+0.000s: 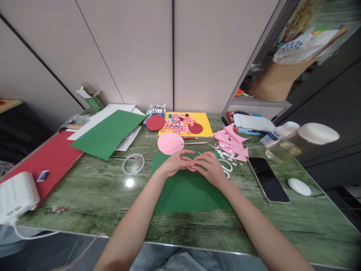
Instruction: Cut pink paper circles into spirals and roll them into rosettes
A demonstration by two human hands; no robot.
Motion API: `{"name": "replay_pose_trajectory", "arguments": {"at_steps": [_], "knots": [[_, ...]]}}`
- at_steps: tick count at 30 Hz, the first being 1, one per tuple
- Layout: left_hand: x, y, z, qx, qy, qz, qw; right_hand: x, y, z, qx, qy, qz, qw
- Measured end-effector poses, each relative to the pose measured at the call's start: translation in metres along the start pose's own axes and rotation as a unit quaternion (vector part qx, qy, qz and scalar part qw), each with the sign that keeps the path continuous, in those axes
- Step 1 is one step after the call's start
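Observation:
My left hand (177, 163) and my right hand (210, 168) meet over a green sheet of paper (191, 195). Their fingertips pinch a small piece of pink paper (192, 169), with a reddish spot at its top. It looks curled, though fingers cover much of it. Beside my right hand lie scissors with white handles (227, 165), their blades mostly hidden. Pink paper circles (169, 143) rest just beyond my left hand, near a thin wooden stick (196, 143).
Many small pink paper rolls (179, 122) cover a yellow sheet (207, 124). Pink scraps (232, 141) lie to the right, before a phone (268, 180) and a lidded jar (296, 143). A tape roll (133, 164) and stacked paper sheets (109, 131) are on the left.

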State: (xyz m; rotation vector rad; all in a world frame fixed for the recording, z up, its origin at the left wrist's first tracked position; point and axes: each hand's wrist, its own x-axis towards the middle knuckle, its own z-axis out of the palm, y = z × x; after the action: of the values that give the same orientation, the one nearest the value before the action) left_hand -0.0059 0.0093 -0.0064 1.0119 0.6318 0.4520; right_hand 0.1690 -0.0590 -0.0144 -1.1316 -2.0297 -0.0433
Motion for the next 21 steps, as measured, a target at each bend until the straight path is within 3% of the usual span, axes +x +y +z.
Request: {"name": "replay_pose_trajectory", "arguments": {"at_steps": [7,11,21], "knots": [[0.006,-0.009,0.021,-0.089,0.082,0.019,0.992,-0.003,0.004,-0.001,-0.086,0.063,-0.003,0.994],[0.008,-0.012,0.022,-0.111,0.104,0.034,0.988,-0.003,0.005,-0.001,-0.092,0.066,0.005,0.994],[0.004,-0.003,-0.001,-0.013,0.018,0.03,0.999,0.0,0.002,-0.002,-0.013,0.021,0.005,1.0]]}}
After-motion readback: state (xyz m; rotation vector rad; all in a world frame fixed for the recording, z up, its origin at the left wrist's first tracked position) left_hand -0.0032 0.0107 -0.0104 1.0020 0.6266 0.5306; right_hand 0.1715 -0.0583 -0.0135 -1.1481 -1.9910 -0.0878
